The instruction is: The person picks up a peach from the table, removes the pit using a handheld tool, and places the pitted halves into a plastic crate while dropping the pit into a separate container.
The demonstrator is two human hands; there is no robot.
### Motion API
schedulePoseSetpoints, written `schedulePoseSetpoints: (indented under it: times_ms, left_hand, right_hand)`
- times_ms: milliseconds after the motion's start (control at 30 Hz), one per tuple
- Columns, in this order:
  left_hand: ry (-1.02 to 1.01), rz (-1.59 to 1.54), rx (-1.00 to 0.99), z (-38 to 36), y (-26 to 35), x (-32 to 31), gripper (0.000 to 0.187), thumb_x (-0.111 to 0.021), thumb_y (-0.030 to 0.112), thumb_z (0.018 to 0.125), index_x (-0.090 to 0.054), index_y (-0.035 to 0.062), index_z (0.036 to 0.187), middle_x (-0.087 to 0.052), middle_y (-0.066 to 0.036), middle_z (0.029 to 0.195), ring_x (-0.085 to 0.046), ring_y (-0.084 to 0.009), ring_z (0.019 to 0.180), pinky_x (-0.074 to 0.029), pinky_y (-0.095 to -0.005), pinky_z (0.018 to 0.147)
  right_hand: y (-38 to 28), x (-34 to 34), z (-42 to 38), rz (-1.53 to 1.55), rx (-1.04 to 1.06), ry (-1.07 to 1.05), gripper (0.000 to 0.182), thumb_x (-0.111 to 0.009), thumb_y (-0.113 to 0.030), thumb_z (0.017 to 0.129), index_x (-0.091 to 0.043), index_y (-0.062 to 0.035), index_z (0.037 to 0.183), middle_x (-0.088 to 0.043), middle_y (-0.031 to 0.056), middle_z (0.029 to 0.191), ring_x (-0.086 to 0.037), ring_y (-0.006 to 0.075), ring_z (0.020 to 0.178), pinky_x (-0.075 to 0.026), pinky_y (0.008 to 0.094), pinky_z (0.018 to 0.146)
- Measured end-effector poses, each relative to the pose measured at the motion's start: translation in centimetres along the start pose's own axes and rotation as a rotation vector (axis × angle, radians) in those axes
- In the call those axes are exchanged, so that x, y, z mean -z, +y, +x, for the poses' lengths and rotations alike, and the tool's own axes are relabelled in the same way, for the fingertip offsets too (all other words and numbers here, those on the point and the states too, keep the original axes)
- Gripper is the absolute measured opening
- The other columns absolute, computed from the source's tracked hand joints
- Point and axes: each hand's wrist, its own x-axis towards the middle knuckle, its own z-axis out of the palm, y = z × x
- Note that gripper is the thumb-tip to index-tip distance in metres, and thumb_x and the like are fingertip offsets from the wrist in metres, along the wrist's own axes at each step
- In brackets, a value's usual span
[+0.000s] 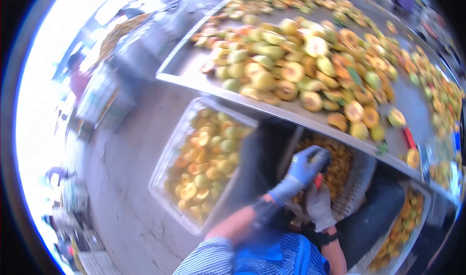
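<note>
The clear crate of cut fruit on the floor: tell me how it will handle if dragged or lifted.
The clear crate looks filled with halved fruit, so it is probably heavy for its thin walls, which may flex when lifted. On the smooth concrete floor it would likely slide rather than tip, being low and wide. The loose pieces could shift if it is tilted.

A long metal bench (pixel 182 73) is running across the upper view, carrying a dense spread of halved yellow and orange fruit (pixel 291 71). Below its front edge, a clear plastic crate (pixel 167 166) is sitting on the concrete floor (pixel 121 178), holding more cut fruit pieces, and a second crate of fruit (pixel 400 229) is showing at lower right. A red-handled tool (pixel 409 138) is lying near the bench's right end; detail there is blurred.
</note>
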Motion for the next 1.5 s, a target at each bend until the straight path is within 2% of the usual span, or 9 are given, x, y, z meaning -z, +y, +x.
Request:
schedulePoseSetpoints:
  times_ms: [100,167,400,467,700,933,1000,1067,1500]
  left_hand:
    - [0.128,0.329,-0.025,0.7,-0.8,-0.1,0.035,-0.065,0.034,0.09,-0.064,-0.0002,0.098,-0.064,-0.02,0.077,-0.06,-0.0194,0.066,-0.049,-0.0359,0.065]
    - [0.085,0.144,0.104,0.7,-0.5,0.7,0.037,-0.065,0.036,0.09,-0.064,0.0003,0.097,-0.064,-0.012,0.073,-0.056,-0.0134,0.065,-0.048,-0.0328,0.063]
    - [-0.011,-0.066,-0.001,-0.4,0.2,2.6,0.03,-0.063,0.031,0.093,-0.065,0.0008,0.095,-0.063,-0.003,0.075,-0.054,-0.0079,0.069,-0.047,-0.0269,0.064]
    - [-0.084,-0.13,0.035,-0.4,0.9,3.3,0.026,-0.061,0.028,0.095,-0.065,0.0016,0.096,-0.064,-0.002,0.078,-0.057,-0.0079,0.073,-0.048,-0.0258,0.067]
    - [-0.038,-0.058,-0.09,0.2,0.6,3.2,0.024,-0.066,0.023,0.09,-0.063,-0.0007,0.092,-0.063,-0.006,0.073,-0.057,-0.0106,0.067,-0.049,-0.0292,0.065]
    - [-0.174,0.167,-0.26,0.1,3.0,3.1,0.012,-0.064,0.01,0.091,-0.068,0.0,0.097,-0.07,-0.007,0.081,-0.063,-0.0091,0.073,-0.052,-0.0253,0.065]
    - [-0.247,0.091,-0.182,0.1,3.5,3.1,0.019,-0.054,0.011,0.095,-0.065,-0.0025,0.104,-0.069,-0.008,0.086,-0.062,-0.0101,0.075,-0.051,-0.0245,0.068]
    - [-0.31,-0.223,-0.153,0.8,2.1,3.0,0.047,-0.046,0.04,0.1,-0.061,-0.0029,0.108,-0.067,-0.013,0.095,-0.063,-0.0144,0.081,-0.052,-0.0278,0.073]
    - [-0.058,-0.113,0.027,0.7,0.8,1.4,0.048,-0.041,0.04,0.102,-0.063,-0.0026,0.093,-0.066,-0.009,0.08,-0.063,-0.0145,0.07,-0.052,-0.0284,0.067]
  right_hand:
    - [-0.3,-0.3,-0.2,-0.061,0.141,-0.076,0.031,-0.046,-0.029,0.1,-0.057,-0.0015,0.091,-0.057,0.0026,0.069,-0.052,0.0114,0.06,-0.04,0.0303,0.053]
    - [0.5,-0.3,0.2,0.131,-0.13,-0.144,0.032,-0.047,-0.031,0.1,-0.057,-0.0011,0.094,-0.056,0.0001,0.069,-0.05,0.0084,0.059,-0.038,0.0277,0.051]
    - [-4.5,-1.4,0.0,0.204,0.109,-0.232,0.034,-0.047,-0.038,0.1,-0.054,-0.0076,0.085,-0.05,-0.0038,0.067,-0.046,0.0052,0.055,-0.034,0.0251,0.044]
    - [-5.6,-1.6,-0.6,0.309,-0.224,-0.226,0.034,-0.047,-0.039,0.1,-0.052,-0.0102,0.083,-0.046,-0.0054,0.065,-0.043,0.0049,0.052,-0.032,0.0234,0.041]
    - [-6.0,-1.2,-0.1,0.364,-0.172,-0.377,0.031,-0.048,-0.04,0.099,-0.048,-0.0139,0.081,-0.036,-0.0071,0.054,-0.031,0.0049,0.037,-0.024,0.0254,0.034]
    - [-7.3,0.6,-0.6,1.06,-0.603,-0.485,0.032,-0.046,-0.041,0.1,-0.048,-0.0133,0.084,-0.026,-0.0082,0.052,-0.024,0.0049,0.037,-0.018,0.0217,0.037]
    - [-7.3,0.5,-0.9,0.847,-0.467,-0.447,0.031,-0.048,-0.04,0.1,-0.048,-0.0123,0.087,-0.028,-0.0087,0.054,-0.026,0.004,0.04,-0.021,0.0216,0.038]
    - [-7.3,0.6,-0.3,0.945,-0.54,-0.392,0.03,-0.049,-0.04,0.099,-0.049,-0.0115,0.089,-0.031,-0.0081,0.055,-0.028,0.0038,0.041,-0.023,0.0217,0.038]
    - [-3.9,0.1,0.7,0.189,-0.112,-0.128,0.038,-0.051,-0.036,0.098,-0.058,0.0022,0.096,-0.06,0.0088,0.073,-0.055,0.0144,0.068,-0.046,0.0335,0.061]
